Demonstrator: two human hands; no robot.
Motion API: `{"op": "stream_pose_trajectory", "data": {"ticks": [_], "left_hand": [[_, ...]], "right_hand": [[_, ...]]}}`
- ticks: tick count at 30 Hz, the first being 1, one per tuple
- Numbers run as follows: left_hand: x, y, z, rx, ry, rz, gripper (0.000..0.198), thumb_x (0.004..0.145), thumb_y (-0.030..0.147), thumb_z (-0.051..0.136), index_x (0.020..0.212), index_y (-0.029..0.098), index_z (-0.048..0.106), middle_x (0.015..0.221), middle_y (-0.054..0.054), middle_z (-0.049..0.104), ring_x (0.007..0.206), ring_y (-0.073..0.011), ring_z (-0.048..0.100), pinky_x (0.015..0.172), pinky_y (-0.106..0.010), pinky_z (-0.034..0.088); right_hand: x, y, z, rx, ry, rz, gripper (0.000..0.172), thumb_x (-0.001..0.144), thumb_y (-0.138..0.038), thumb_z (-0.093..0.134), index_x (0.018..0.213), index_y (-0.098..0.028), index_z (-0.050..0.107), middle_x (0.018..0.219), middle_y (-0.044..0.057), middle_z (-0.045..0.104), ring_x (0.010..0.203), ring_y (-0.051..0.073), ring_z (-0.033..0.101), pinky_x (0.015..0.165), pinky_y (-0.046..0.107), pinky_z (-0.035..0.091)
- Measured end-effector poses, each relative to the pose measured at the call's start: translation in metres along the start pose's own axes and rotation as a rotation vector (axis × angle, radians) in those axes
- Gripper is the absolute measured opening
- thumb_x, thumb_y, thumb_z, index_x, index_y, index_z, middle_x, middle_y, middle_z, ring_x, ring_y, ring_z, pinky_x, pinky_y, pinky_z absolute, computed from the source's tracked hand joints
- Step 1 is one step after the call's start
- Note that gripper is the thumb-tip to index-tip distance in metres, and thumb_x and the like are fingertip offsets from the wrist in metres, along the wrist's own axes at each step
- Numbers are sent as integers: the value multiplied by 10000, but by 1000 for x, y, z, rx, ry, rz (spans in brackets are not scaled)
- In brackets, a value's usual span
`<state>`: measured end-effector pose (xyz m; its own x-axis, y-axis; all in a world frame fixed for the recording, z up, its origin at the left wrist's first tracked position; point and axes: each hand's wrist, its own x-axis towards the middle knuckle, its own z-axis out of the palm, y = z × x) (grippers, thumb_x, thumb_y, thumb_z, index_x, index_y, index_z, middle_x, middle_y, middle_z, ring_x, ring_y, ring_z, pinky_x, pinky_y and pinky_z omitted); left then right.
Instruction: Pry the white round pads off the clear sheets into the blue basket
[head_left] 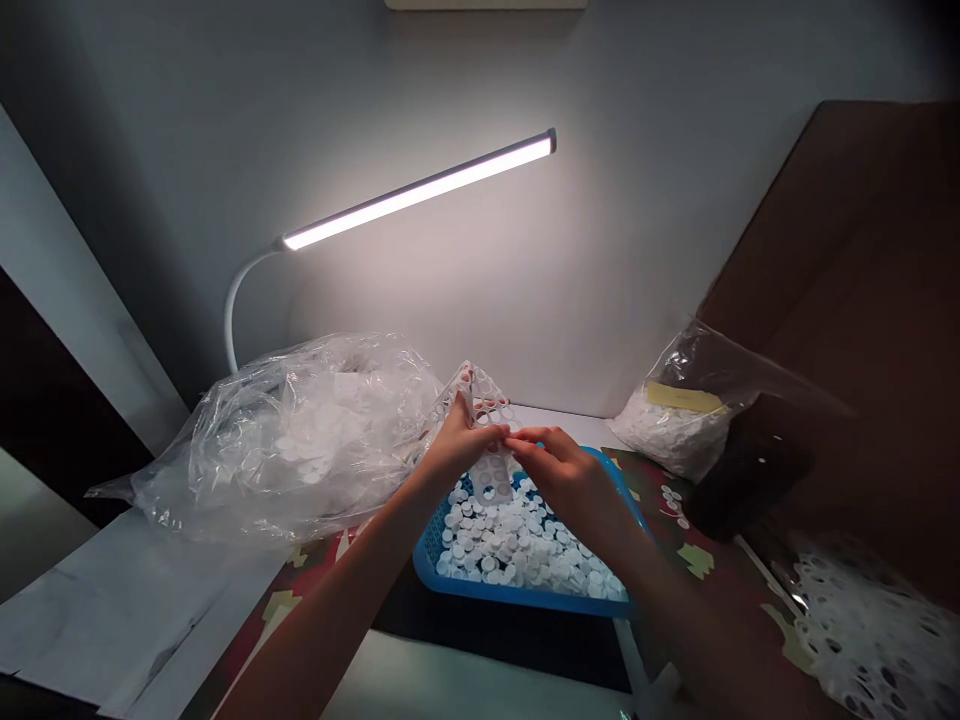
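The white perforated sheet is located over the far part of the blue basket, partly above and partly below the left hand; its long axis appears to run roughly up and down, slightly tilted, though bending makes this uncertain. The left hand is the nearer, thumb and fingers grasping the sheet. From the fingertips of the right hand, the sheet lies immediately to the left; these fingertips are drawn together and meet the left thumb, but whether they pinch anything cannot be told. The basket holds many loose white discs, spread across its floor. To the left, a large clear bag contains whitish material, not identifiable; to the right, a second transparent bag holds small white pieces and bears a yellow label
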<state>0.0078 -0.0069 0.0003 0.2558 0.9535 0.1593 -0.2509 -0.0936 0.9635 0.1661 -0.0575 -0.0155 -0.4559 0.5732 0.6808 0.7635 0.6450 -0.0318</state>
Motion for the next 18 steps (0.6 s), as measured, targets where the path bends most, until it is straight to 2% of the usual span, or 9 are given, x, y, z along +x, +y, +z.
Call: {"op": "stream_pose_trajectory", "data": {"ticks": [4,9,13,18], "left_hand": [[0,-1,-1,-16,-21,-11,1116,604,114,717,1449,291,9,1172,-124,562,668,-95,555,506,-176,420],[2,-1,0,-70,-8,-51,1118,581,79,719,1448,295,48,1175,-123,563,689,-109,568,520,-182,431],[3,1,-1,-125,21,-65,1091,561,51,710,1440,280,107,1147,-115,582,697,-120,587,507,-175,426],[-1,8,-1,-216,-5,-70,1017,599,43,695,1427,263,148,1117,-101,610,662,-87,589,524,-171,427]], "right_hand": [[-3,4,3,69,37,9,268,901,-104,465,1104,-225,591,1004,64,641,918,179,616,763,304,544],[-3,4,4,87,74,4,217,902,-105,464,1033,-210,601,967,65,639,895,178,622,764,312,547],[-2,0,2,77,52,-15,189,887,-96,487,1000,-189,607,973,74,638,926,189,625,773,314,544],[2,-8,-2,229,70,110,175,872,-151,536,1030,-217,570,1064,77,571,974,198,603,815,358,538]]}}
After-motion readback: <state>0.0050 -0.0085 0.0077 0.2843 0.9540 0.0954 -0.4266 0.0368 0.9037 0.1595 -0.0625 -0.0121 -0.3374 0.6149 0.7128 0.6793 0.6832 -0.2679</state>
